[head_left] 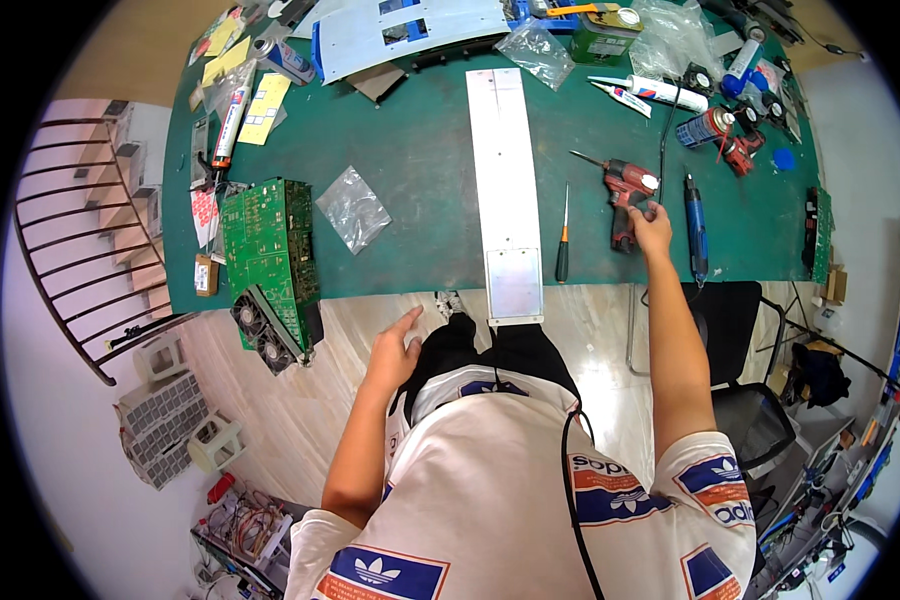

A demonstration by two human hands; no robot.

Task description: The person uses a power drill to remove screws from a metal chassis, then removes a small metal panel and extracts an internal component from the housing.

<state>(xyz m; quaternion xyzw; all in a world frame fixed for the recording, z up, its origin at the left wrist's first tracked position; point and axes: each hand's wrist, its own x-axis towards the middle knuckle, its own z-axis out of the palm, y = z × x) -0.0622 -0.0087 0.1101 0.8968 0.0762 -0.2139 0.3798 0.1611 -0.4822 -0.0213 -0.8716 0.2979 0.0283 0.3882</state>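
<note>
A red and black cordless drill (630, 188) with a long thin bit lies on the green workbench, its bit toward the far left. My right hand (652, 232) is at its grip, fingers closed around the handle. My left hand (394, 350) hangs in the air before the bench's front edge, holding nothing, with thumb and fingers apart. Between the hands, a long white metal panel (503, 170) lies lengthwise, its near end jutting past the edge. To its right is a slim screwdriver (564, 245) with a dark green handle. Right of the drill rests a blue electric screwdriver (696, 230).
A green circuit board assembly with fans (270, 235) overhangs the front edge at left. A clear plastic bag (355, 210) lies beside it. Tubes (660, 92), a spray can (705, 128) and a green tin (607, 38) stand or lie farther back. A black chair (735, 330) is at right.
</note>
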